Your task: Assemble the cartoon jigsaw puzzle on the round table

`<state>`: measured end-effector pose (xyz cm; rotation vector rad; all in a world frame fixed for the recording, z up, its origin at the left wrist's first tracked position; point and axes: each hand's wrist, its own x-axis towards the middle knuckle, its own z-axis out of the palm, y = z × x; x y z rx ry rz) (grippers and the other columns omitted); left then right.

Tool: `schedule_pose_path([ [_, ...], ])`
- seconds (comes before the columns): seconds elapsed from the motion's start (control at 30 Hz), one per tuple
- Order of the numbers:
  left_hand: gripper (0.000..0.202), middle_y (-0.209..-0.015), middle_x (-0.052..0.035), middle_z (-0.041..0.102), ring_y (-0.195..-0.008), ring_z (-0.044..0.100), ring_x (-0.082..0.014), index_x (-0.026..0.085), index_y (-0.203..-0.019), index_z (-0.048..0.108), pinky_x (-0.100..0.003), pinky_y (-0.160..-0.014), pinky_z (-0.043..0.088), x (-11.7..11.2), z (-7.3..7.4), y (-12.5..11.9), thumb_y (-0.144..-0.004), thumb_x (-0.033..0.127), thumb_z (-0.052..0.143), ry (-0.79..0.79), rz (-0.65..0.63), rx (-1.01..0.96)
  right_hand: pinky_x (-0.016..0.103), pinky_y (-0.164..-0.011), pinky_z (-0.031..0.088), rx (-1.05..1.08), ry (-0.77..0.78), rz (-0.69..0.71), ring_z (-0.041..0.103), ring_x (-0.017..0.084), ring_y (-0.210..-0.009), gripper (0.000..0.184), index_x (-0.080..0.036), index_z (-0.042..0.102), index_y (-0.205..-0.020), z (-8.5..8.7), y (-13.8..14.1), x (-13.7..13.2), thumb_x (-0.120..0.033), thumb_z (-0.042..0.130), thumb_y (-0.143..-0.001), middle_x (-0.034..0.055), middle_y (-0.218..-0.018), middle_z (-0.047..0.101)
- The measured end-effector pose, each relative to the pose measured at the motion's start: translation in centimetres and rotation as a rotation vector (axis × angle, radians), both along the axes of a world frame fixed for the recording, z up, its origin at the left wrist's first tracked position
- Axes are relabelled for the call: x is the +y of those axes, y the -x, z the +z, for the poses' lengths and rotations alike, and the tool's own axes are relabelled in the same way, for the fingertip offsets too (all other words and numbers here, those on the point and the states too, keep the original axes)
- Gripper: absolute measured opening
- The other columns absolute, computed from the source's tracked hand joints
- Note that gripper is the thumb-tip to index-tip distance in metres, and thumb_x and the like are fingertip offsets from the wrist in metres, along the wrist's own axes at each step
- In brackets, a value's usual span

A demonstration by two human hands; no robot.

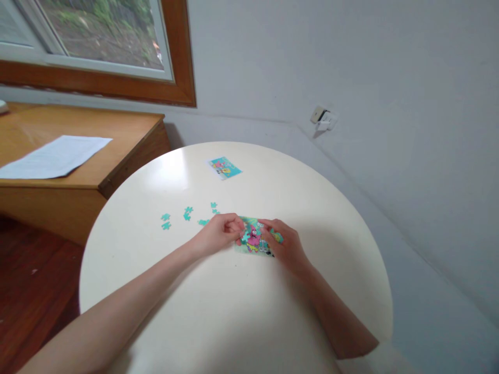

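A small jigsaw puzzle [254, 239] with a pink cartoon starfish figure lies on the round white table, partly covered by my hands. My left hand [222, 231] is pinched at the puzzle's left side, with a teal puzzle piece [245, 237] at its fingertips. Over the right part of the puzzle rests my right hand [286, 243], its thumb and forefinger apart and nothing visible between them. Loose teal puzzle pieces [188, 213] lie to the left, one group of them close to my left wrist.
The white table [175, 322] has a rounded edge. Farther back on it lies a picture card [225, 168] with cartoon figures. A wooden desk [128, 124] with a paper sheet [54, 156] stands at the left. A wall socket with a plug [324, 118] is beyond the table.
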<state>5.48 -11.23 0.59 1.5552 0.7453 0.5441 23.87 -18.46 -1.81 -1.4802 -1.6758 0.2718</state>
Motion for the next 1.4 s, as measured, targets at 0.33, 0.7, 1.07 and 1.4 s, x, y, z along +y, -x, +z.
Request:
schedule_pose_path([
  [0.33,0.028,-0.051,0.0028,0.06,-0.047,0.053,-0.0106,0.019,-0.064,0.046,-0.02,-0.046,0.035,-0.6,-1.7,-1.0,-0.061,0.035,0.069,0.068,0.066,-0.011,0.03,-0.068,0.049,0.044,0.016,0.156,0.062,0.016,-0.069,0.021,-0.026,0.069,-0.097,-0.5,1.3,0.0,-0.026,0.057,-0.079,0.0026,-0.074,0.068],
  [0.7,0.032,-0.053,0.0024,0.061,-0.05,0.057,-0.0117,0.018,-0.064,0.047,-0.02,-0.049,0.038,-0.6,-2.2,-1.1,-0.061,0.038,0.071,0.13,0.1,-0.106,0.025,-0.059,0.045,0.143,0.135,0.19,0.055,0.012,-0.059,0.025,-0.02,0.068,-0.097,0.3,1.2,-0.1,-0.023,0.053,-0.077,-0.0003,-0.068,0.063],
  [1.07,0.016,-0.074,-0.0022,0.064,-0.071,0.059,-0.0146,0.016,-0.074,0.057,-0.026,-0.067,0.046,-1.3,-1.5,-0.4,-0.081,0.028,0.049,-0.458,0.028,0.126,0.025,-0.051,0.037,0.343,0.255,-0.1,0.046,0.012,-0.053,0.027,-0.016,0.066,-0.087,0.3,-5.8,0.6,-0.028,0.048,-0.071,-0.0027,-0.054,0.05],
  [1.4,0.023,-0.107,-0.0096,0.059,-0.099,0.056,-0.0185,0.016,-0.102,0.06,-0.033,-0.088,0.047,-0.8,-2.4,-0.1,-0.084,0.019,0.045,-0.812,-0.205,0.183,0.026,-0.056,0.043,0.433,0.533,-0.142,0.055,0.012,-0.057,0.015,-0.017,0.064,-0.069,0.8,-7.1,0.0,-0.027,0.063,-0.058,0.0002,-0.061,0.063],
])
